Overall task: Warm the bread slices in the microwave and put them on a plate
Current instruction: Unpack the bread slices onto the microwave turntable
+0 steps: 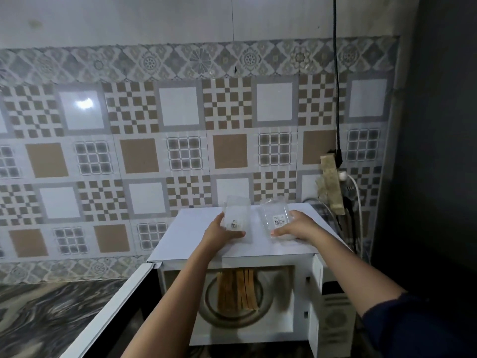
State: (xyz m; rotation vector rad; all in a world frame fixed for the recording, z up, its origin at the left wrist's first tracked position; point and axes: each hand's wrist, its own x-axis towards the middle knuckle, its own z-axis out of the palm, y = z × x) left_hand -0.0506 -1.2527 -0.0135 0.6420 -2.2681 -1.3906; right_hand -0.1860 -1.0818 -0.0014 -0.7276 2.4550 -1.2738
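While two clear plastic boxes are being held on the roof of the microwave (185, 228), the bread slices (237, 290) are lying inside its cavity on the turntable (214, 315), directly below both hands and nearer the person. The left clear box (237, 211) is being gripped by the left hand (219, 232), with the thumb on its left side and the fingers curled under its near end. The right clear box (273, 215) is being gripped by the right hand (299, 226), with the fingers wrapped across its near edge. Both boxes are being kept at the middle of the roof, side by side and slightly apart, so neither hand is free. The microwave's door (108, 306) is hanging wide open to its left, over the table (38, 319), and the control panel (335, 316) is showing at its right front.

The slices are being seen as a tight stack standing on edge, its long axis running from the back of the cavity towards its mouth, a little left of the cavity's centre. By this judgement the left hand is the nearer, being almost straight above the stack, while the right hand is set towards the panel side. Before warming can be started, the boxes are probably having to be released and the door swung shut. No plate apart from the turntable can be made out.
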